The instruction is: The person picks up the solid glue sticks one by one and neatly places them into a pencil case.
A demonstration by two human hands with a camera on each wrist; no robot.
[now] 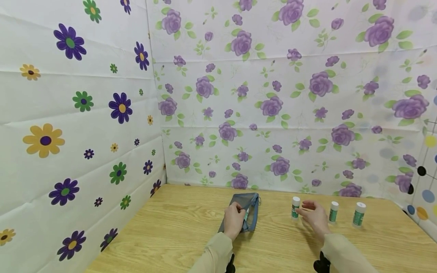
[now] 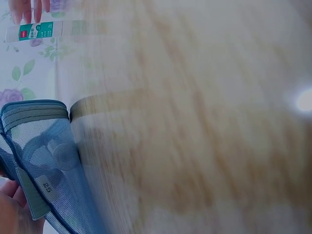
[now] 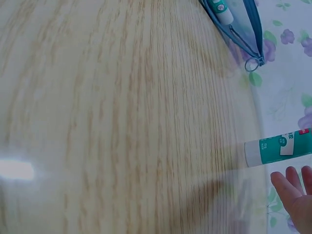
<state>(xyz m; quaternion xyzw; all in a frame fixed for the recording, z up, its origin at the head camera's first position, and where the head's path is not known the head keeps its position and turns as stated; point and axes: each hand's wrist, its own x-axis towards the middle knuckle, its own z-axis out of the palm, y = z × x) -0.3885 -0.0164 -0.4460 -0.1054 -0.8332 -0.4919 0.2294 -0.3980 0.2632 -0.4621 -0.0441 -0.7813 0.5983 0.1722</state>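
My left hand (image 1: 234,220) grips the side of a blue mesh zipper pouch (image 2: 53,146), which stands with its opening toward the right. A green-and-white glue stick (image 3: 222,10) shows inside that opening. To the right, a white-capped glue stick (image 1: 295,208) stands upright on the table. My right hand (image 1: 315,217) is just beside it, fingers loosely extended; the right wrist view has a small gap between the fingertips (image 3: 277,179) and the stick. In the left wrist view, most of the left hand is out of frame or behind the pouch.
Two more upright glue sticks, one slim (image 1: 333,212) and one larger (image 1: 359,215), stand right of my right hand. The wooden table (image 1: 164,227) meets a flowered sheet (image 1: 218,159) at the back and another patterned sheet (image 1: 78,151) at the left.
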